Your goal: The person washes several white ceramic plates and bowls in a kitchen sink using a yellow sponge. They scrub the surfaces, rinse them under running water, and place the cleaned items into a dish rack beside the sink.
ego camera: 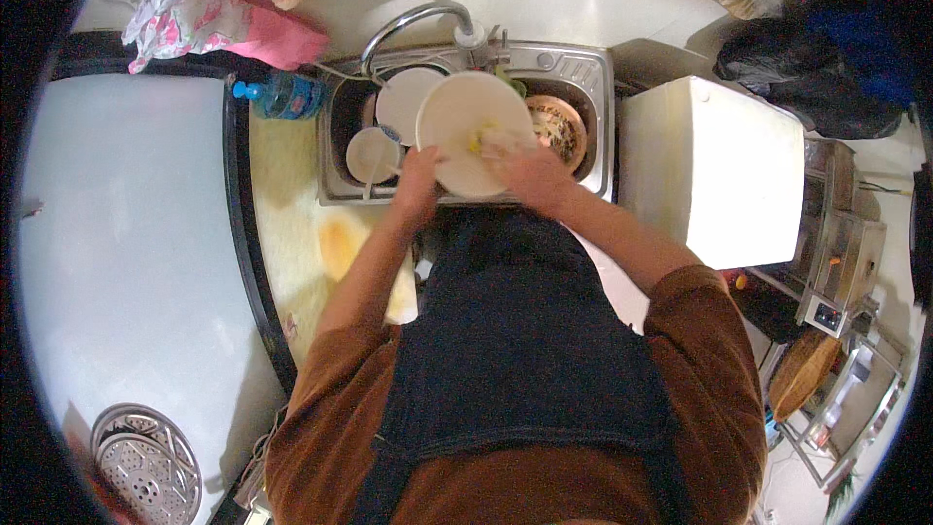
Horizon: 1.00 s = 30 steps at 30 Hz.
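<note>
Over the middle of a steel double sink [335,193], my left hand [420,175] grips the lower left rim of a large pale round plate or shallow bowl [466,98]. My right hand [521,164], blurred, is at its lower right, near something small and yellow [479,138]; whether it holds anything is unclear. Behind it on the left lies a white plate [408,98], with a small bowl [373,149] and a pale utensil handle beneath. In the right basin sits a pinkish bowl [572,124] with dark and pale bits in it.
A curved chrome faucet [415,9] arches over the left basin. A blue-capped plastic bottle [291,96] lies left of the sink. To the right stands a white box-like appliance [743,175]. Perforated metal steamer trays [149,477] rest on the pale surface at lower left.
</note>
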Tool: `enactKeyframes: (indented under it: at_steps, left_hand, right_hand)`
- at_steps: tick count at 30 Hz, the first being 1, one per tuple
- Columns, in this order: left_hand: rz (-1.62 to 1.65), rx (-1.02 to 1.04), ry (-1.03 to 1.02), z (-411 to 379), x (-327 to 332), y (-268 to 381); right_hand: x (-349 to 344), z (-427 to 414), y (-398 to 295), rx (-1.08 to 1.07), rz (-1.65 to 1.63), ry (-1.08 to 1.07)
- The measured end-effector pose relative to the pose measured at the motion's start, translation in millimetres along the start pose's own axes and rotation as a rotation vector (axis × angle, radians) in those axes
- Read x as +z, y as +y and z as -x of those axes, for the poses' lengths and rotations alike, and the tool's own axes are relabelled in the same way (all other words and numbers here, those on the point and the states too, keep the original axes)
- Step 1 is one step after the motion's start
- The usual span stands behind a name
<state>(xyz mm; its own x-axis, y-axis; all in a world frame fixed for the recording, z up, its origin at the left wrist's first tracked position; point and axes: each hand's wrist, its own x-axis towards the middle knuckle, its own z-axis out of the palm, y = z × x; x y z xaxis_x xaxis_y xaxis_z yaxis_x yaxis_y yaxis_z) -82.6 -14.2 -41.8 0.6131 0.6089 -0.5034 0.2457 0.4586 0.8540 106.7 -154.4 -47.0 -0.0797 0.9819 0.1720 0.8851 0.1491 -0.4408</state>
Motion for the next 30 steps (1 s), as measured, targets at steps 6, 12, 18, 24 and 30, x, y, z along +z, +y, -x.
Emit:
enactKeyframes:
  at_steps: [6,12,18,24,30]
  left_hand:
    - [0.207,0.102,0.161,10,39,0]
    - [0.211,-0.250,-0.042,30,21,75]
    - [0.144,0.087,0.125,-17,19,-39]
    - [-0.132,0.190,0.006,-4,-20,-2]
    - [0.407,-0.036,0.201,15,51,24]
  right_hand:
    - [-21,-33,-52,0.134,-0.136,-0.094]
    - [-41,-1,-3,-0.055,0.138,-0.007]
    - [-51,-50,-69,0.336,-0.016,-0.420]
    - [-26,1,0,-0.133,0.245,0.003]
    - [-17,-26,-60,0.144,-0.043,0.068]
